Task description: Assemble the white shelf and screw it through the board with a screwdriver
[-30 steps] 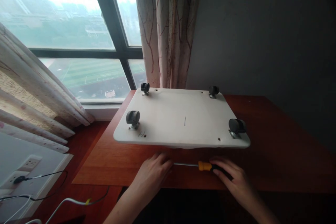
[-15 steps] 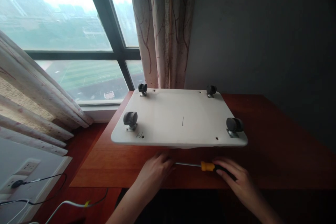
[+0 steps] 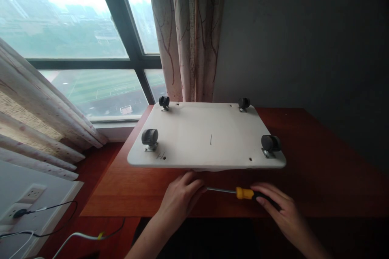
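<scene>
A screwdriver (image 3: 244,193) with a yellow and black handle lies nearly level above the table's near side. My right hand (image 3: 281,206) is closed on the black end of its handle. The metal shaft runs left to my left hand (image 3: 184,192), whose curled fingers close around its tip and hide it. Any small part held there is out of sight. Just beyond both hands, a white board (image 3: 194,129) with rounded corners carries black casters, wheels up: near left (image 3: 150,137), near right (image 3: 270,143), far left (image 3: 164,101) and far right (image 3: 244,103).
Beneath the board is a reddish-brown wooden table (image 3: 319,162), its front edge close to me. Curtains (image 3: 188,36) and a window (image 3: 85,28) stand behind and left. At lower left, cables (image 3: 82,234) hang near a wall socket (image 3: 33,193).
Both hands and the screwdriver have shifted slightly to the right. The left hand's fingers have risen a little. The board and its casters stay in place on the table.
</scene>
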The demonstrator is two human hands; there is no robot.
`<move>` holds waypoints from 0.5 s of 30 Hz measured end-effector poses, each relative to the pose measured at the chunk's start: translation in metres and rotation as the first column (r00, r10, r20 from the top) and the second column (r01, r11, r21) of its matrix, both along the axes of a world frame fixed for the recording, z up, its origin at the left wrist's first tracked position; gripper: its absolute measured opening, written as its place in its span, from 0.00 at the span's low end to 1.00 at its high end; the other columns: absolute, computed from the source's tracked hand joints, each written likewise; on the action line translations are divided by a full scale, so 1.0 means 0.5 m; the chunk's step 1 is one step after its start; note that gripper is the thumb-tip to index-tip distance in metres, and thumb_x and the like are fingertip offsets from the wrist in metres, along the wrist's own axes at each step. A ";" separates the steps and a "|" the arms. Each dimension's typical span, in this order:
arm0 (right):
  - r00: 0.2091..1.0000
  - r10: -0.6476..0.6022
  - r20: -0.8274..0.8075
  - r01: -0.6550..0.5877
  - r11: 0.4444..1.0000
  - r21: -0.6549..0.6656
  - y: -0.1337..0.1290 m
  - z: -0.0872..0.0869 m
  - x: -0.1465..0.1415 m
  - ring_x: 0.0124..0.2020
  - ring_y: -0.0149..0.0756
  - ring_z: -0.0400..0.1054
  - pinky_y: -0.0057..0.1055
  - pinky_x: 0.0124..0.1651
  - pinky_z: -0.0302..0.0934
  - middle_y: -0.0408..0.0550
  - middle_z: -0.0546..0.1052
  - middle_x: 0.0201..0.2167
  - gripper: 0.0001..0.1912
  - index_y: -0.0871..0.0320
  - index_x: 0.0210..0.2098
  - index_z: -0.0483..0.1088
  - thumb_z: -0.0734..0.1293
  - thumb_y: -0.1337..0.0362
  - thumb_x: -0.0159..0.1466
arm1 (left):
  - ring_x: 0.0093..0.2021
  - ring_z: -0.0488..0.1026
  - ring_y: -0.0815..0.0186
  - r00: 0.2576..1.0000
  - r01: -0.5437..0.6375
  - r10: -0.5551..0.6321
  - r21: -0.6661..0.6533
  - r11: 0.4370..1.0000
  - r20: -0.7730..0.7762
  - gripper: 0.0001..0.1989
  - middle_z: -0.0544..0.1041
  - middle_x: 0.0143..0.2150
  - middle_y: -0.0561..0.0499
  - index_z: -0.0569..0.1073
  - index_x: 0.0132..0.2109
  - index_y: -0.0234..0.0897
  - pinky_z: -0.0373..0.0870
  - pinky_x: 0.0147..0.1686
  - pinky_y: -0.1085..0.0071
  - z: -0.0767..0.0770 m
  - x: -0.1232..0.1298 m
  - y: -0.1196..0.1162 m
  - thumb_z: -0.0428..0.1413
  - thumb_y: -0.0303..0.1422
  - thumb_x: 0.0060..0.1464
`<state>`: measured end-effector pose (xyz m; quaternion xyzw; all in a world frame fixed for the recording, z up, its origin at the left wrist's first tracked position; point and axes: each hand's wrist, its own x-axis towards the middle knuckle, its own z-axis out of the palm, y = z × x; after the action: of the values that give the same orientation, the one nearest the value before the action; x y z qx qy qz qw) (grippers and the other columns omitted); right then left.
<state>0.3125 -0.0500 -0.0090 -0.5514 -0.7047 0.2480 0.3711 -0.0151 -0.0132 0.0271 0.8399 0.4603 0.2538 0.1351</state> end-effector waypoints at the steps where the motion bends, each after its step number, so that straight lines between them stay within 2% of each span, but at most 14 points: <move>1: 1.000 -0.001 -0.018 0.001 1.000 -0.012 -0.001 0.005 -0.001 0.51 0.41 0.78 0.31 0.53 0.73 0.48 0.82 0.50 0.13 0.47 0.49 0.81 0.67 0.54 0.69 | 0.37 0.77 0.62 0.998 -0.009 0.009 -0.001 1.000 0.058 0.08 0.79 0.42 0.47 0.78 0.43 0.39 0.72 0.34 0.70 0.006 0.001 -0.001 0.53 0.33 0.68; 7: 0.994 -0.023 -0.108 0.018 0.999 -0.048 -0.007 0.028 0.003 0.52 0.43 0.77 0.32 0.54 0.73 0.49 0.82 0.50 0.13 0.48 0.48 0.81 0.68 0.54 0.68 | 0.36 0.76 0.65 0.943 0.034 -0.043 0.035 0.999 0.330 0.04 0.80 0.37 0.48 0.77 0.44 0.37 0.73 0.36 0.72 0.034 -0.004 -0.007 0.57 0.30 0.66; 11: 0.989 -0.047 -0.140 0.040 0.998 -0.052 -0.010 0.033 0.010 0.53 0.44 0.77 0.34 0.55 0.73 0.50 0.82 0.50 0.14 0.49 0.48 0.82 0.68 0.54 0.68 | 0.35 0.76 0.66 0.928 0.024 -0.057 0.095 0.995 0.368 0.01 0.80 0.35 0.49 0.77 0.42 0.38 0.74 0.35 0.73 0.040 -0.010 -0.007 0.61 0.29 0.63; 15: 0.989 -0.016 -0.145 0.013 1.000 -0.023 -0.011 0.040 0.010 0.51 0.42 0.78 0.31 0.54 0.73 0.49 0.82 0.49 0.12 0.47 0.47 0.82 0.68 0.55 0.68 | 0.35 0.75 0.67 0.928 0.037 -0.087 0.142 0.989 0.363 0.04 0.79 0.36 0.50 0.77 0.42 0.38 0.74 0.35 0.74 0.041 -0.011 -0.008 0.63 0.28 0.60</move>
<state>0.3174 -0.0554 0.0110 -0.5410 -0.6691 0.2924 0.4172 -0.0208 -0.0171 0.0475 0.7985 0.3821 0.4326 0.1709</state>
